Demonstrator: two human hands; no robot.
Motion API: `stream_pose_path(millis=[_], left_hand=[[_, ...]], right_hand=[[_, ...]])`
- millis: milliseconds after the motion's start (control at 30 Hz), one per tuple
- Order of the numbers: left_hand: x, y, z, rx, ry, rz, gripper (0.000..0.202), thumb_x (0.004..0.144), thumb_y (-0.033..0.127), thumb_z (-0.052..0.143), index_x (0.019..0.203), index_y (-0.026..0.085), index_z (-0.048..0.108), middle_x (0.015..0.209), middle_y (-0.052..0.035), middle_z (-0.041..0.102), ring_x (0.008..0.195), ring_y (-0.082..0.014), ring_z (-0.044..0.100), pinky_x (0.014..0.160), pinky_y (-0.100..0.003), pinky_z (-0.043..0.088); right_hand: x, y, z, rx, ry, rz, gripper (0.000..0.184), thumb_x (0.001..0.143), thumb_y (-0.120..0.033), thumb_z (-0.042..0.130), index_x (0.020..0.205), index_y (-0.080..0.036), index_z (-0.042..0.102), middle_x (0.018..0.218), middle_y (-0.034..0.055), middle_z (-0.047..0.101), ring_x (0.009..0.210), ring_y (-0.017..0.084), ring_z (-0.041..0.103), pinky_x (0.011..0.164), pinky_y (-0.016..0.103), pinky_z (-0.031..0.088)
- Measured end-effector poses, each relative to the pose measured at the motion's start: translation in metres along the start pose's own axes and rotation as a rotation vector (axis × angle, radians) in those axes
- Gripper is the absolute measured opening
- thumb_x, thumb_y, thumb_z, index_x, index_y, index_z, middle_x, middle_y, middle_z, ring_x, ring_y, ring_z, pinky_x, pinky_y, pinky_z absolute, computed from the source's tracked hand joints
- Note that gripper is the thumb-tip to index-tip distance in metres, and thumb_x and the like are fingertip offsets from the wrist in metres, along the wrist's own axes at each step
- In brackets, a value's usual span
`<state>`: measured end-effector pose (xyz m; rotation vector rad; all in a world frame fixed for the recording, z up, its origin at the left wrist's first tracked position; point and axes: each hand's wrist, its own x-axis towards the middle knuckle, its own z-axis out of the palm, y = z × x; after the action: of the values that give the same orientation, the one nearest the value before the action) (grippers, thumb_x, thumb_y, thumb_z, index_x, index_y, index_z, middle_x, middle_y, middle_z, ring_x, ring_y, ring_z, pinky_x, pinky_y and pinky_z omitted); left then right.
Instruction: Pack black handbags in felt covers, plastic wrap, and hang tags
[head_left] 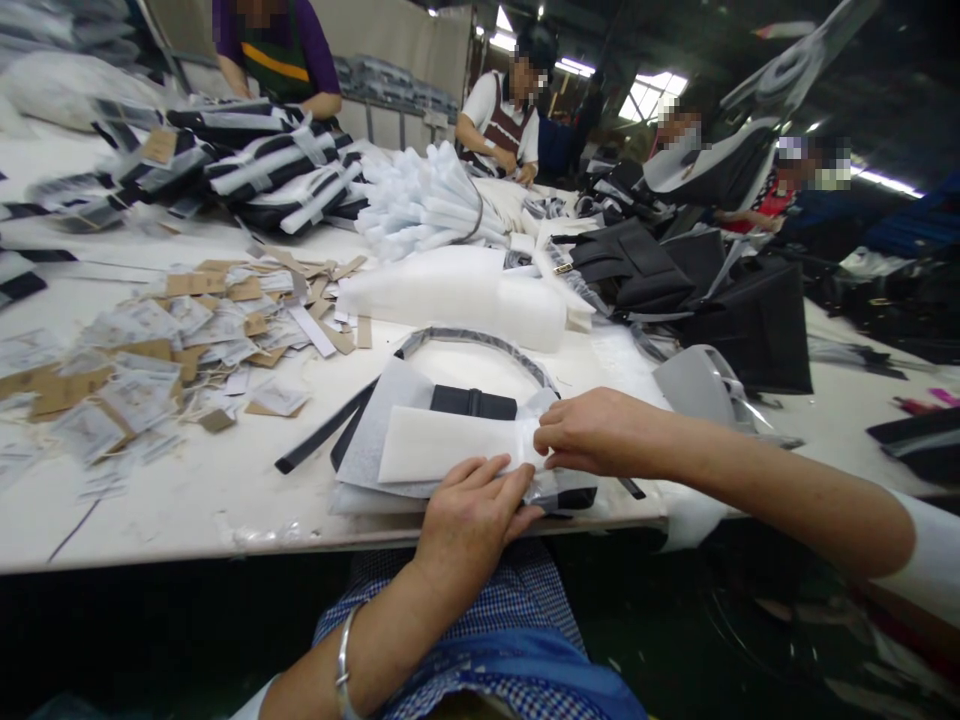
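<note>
A black handbag [346,440] lies flat at the table's near edge, its curved handle [480,335] wrapped in clear plastic. White tissue paper [401,390] covers much of it, and a black strap or buckle piece [474,402] shows at the top. Across its front lies a white foam sheet [442,445]. My left hand [472,510] rests on the sheet's lower edge, fingers stretched out. At the sheet's right end my right hand [592,432] has its fingers curled and pinched; its fingertips partly hide that end. Something clear and shiny, perhaps tape, shows between the hands.
Loose paper tags [180,340] spread at the left. Behind the bag lies a stack of white foam sheets [465,290], with a bundle of white foam strips [427,200] beyond. Wrapped bags [262,170] pile at the back left, black bags [675,270] at the right. Several co-workers stand across the table.
</note>
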<state>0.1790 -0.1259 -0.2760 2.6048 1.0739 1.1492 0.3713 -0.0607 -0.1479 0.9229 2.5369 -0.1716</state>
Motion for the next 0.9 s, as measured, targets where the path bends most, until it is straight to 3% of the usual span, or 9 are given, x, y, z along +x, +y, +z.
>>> stream_pose_path(millis=[233,433,667,900], left_hand=[[0.001,0.001,-0.001,-0.021,-0.014,-0.015,0.029,0.095,0.039,0.060,0.115,0.018,0.061,0.097,-0.0018,0.076,0.105,-0.0211,0.069,0.091,-0.037,0.051],[0.002,0.002,-0.003,-0.033,-0.021,-0.027,0.028,0.096,0.040,0.058,0.114,0.018,0.062,0.096,-0.0023,0.076,0.105,-0.0202,0.069,0.092,-0.036,0.052],[0.004,0.001,-0.003,-0.032,-0.025,-0.019,0.028,0.098,0.038,0.054,0.118,0.019,0.062,0.102,-0.0024,0.075,0.104,-0.0204,0.068,0.092,-0.036,0.051],[0.003,0.002,-0.003,-0.001,-0.037,0.065,0.021,0.099,0.031,0.052,0.114,0.024,0.066,0.120,-0.0003,0.071,0.110,-0.0221,0.065,0.090,-0.038,0.052]], right_hand=[[0.011,0.003,-0.008,-0.005,0.039,0.014,0.014,0.088,-0.034,0.070,0.084,-0.022,0.066,0.086,0.0012,0.070,0.078,0.017,0.063,0.056,0.026,0.027],[0.023,0.008,0.010,0.110,0.005,0.099,0.010,0.084,-0.033,0.072,0.082,-0.023,0.069,0.084,-0.0002,0.072,0.082,0.018,0.065,0.058,0.024,0.029],[0.033,0.023,0.026,0.296,-0.006,0.144,0.015,0.080,-0.038,0.073,0.084,-0.024,0.070,0.079,-0.0028,0.071,0.072,0.015,0.062,0.056,0.023,0.028],[0.036,0.036,0.035,0.469,0.058,0.161,0.022,0.074,-0.040,0.077,0.079,-0.021,0.067,0.071,-0.0031,0.068,0.065,0.013,0.058,0.055,0.022,0.029]])
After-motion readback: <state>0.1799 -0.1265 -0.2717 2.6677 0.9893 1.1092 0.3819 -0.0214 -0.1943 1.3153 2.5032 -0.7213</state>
